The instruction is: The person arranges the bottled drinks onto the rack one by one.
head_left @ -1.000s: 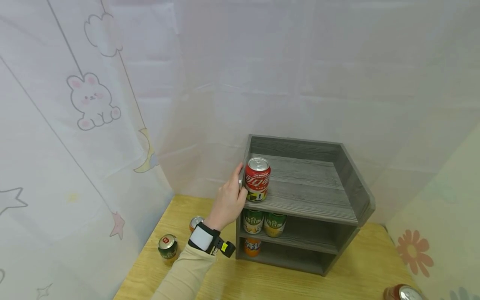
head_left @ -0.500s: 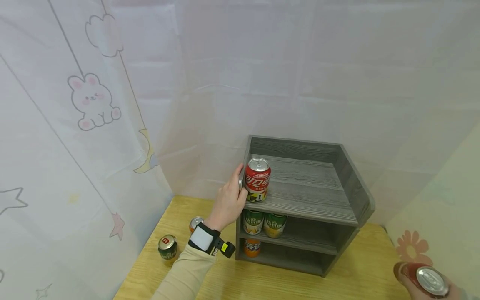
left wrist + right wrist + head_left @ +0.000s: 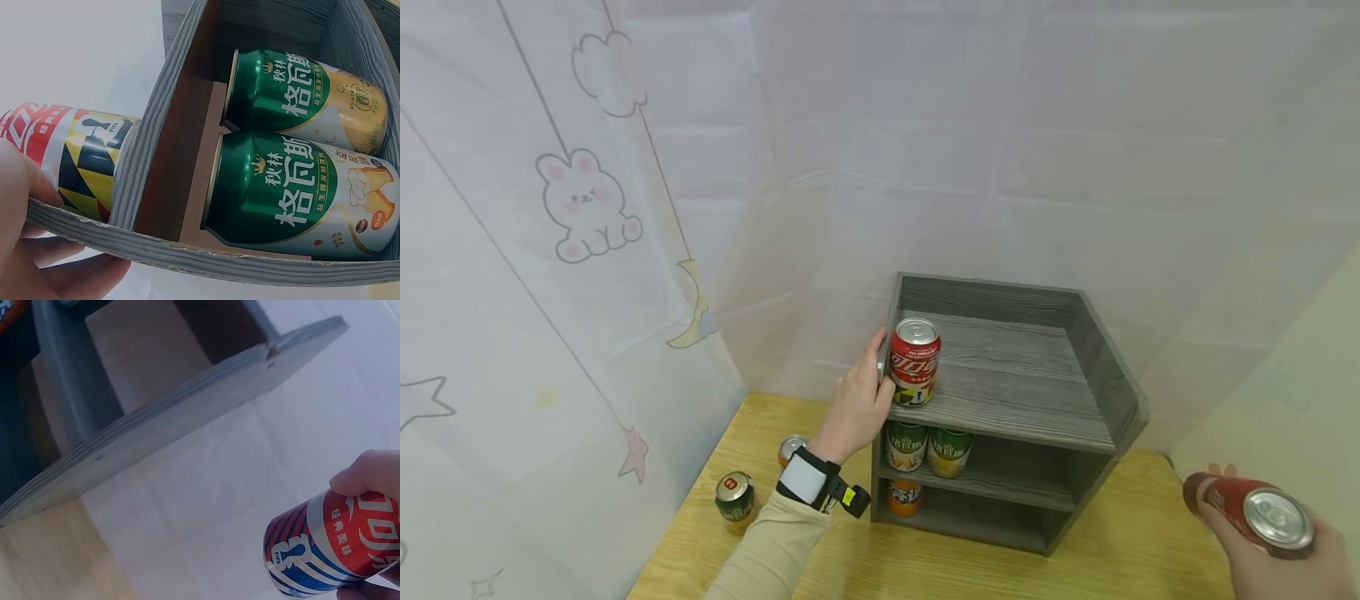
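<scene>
My left hand point(image 3: 857, 406) grips the left side wall of a grey wooden shelf point(image 3: 1015, 429), thumb inside and fingers outside. Next to that thumb, a red cola can point(image 3: 916, 362) stands upright on the top shelf. In the left wrist view the thumb overlaps this can; whether it presses it I cannot tell. At the lower right, my right hand point(image 3: 1292, 567) holds another red cola can point(image 3: 1251, 508), tilted and apart from the shelf. The right wrist view shows this cola can's blue-and-white striped end point(image 3: 297, 562), with thumb and fingers around its red part.
Two green kvass cans point(image 3: 281, 190) stand on the middle shelf, at its left end. An orange can point(image 3: 904, 497) is on the bottom shelf. Left of the shelf, a green can point(image 3: 735, 497) and another orange can point(image 3: 792, 448) stand on the wooden table point(image 3: 850, 567).
The right hand has come into view at the lower right and lifted the cola can that stood there, tilting it. My left hand stays on the shelf wall.
</scene>
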A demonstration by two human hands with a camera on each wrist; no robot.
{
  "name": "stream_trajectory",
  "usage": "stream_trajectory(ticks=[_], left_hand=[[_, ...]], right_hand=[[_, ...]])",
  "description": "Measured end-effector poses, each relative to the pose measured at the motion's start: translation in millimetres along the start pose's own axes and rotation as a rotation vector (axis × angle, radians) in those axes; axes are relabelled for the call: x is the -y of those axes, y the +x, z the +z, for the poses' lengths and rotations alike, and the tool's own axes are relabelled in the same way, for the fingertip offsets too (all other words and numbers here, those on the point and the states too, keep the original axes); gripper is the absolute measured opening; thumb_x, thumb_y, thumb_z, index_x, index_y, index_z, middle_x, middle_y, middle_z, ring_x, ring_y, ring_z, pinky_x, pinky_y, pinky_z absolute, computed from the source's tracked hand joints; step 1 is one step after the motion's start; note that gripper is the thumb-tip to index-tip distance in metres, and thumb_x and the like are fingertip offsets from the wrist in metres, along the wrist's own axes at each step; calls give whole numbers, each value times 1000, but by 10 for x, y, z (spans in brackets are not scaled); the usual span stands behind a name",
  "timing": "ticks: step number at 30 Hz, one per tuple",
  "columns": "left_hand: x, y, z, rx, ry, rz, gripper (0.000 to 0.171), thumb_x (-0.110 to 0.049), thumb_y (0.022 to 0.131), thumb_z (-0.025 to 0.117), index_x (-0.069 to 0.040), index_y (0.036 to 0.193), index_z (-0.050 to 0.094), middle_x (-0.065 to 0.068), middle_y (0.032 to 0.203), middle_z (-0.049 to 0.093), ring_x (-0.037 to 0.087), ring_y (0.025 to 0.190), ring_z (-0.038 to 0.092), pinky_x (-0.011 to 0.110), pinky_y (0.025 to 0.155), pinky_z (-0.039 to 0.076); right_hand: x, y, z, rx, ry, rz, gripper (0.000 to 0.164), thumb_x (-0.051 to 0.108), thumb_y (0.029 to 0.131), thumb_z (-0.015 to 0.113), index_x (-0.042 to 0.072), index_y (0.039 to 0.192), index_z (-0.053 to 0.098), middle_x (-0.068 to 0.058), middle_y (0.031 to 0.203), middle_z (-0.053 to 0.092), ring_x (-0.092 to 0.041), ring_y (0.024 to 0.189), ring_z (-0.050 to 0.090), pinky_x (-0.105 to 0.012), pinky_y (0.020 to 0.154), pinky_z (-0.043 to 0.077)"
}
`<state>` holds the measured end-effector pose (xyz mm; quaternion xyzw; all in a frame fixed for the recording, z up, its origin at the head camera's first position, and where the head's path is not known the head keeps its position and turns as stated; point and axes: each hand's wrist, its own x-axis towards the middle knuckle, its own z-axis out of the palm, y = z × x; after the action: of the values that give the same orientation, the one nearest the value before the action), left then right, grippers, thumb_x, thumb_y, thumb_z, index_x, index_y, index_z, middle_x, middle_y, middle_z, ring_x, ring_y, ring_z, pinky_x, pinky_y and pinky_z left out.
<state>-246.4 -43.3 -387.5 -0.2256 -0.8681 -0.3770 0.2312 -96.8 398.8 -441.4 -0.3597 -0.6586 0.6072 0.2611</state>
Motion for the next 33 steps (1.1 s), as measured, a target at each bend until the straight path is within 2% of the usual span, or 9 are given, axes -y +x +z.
stream_trajectory(ticks=[2,4,6,9,11,13,18,26,33], left_hand=[[1,1,2,0,0,-1,67,-9,98,50,-4,160,26,19,145,54,21,73,60,39,69,51],[7,3,7,1,0,-2,67,-9,98,50,-3,160,27,19,145,54,21,73,60,39,69,51],[11,2,10,-1,0,-2,67,-9,98,50,-3,160,27,19,144,55,21,74,60,39,69,51],[14,-1,10,-1,-2,-4,67,-9,97,50,-3,160,27,19,142,56,22,73,60,39,68,51],[17,-1,10,-4,1,-3,67,-9,97,50,-3,160,28,19,142,57,22,75,61,40,69,51],[20,-1,12,-6,2,0,66,-9,97,51,-2,159,28,19,142,57,22,75,61,40,68,51],[20,-2,18,-7,4,5,66,-10,98,51,-3,159,28,19,141,57,22,73,61,39,67,52],[21,-3,25,0,-9,-5,66,-10,98,50,-2,159,28,19,147,52,21,73,60,39,69,51],[9,-4,13,-1,-2,-4,67,-11,98,50,-4,160,27,19,146,53,20,68,58,38,64,50]], right_hand=[[98,-67,26,-30,-64,-32,85,34,86,81,22,157,35,7,150,42,-18,139,42,-11,73,48],[188,-154,62,-149,-276,-79,94,39,82,84,18,159,34,4,149,42,-19,138,42,-11,78,47],[288,-195,93,-161,-202,-98,92,33,82,85,20,158,36,8,148,42,-17,139,40,-15,85,48],[418,-261,139,-155,-133,-156,87,26,85,83,25,158,36,13,147,41,-10,141,36,-30,110,35],[496,-302,166,-150,-114,-211,84,22,86,81,27,157,36,14,147,41,-9,141,36,-31,112,34],[587,-333,183,-135,-73,-263,85,14,85,82,28,155,36,14,144,42,-8,140,38,-27,110,35],[785,-408,250,-121,87,-358,90,-3,76,85,25,148,40,8,139,48,-11,133,46,-12,87,45],[981,-535,374,-70,231,-526,89,-17,66,85,13,141,50,-4,133,57,-16,120,57,-9,73,48],[1137,-661,484,-51,85,-750,87,-17,67,84,10,142,51,-9,133,61,-17,110,63,-14,79,51]])
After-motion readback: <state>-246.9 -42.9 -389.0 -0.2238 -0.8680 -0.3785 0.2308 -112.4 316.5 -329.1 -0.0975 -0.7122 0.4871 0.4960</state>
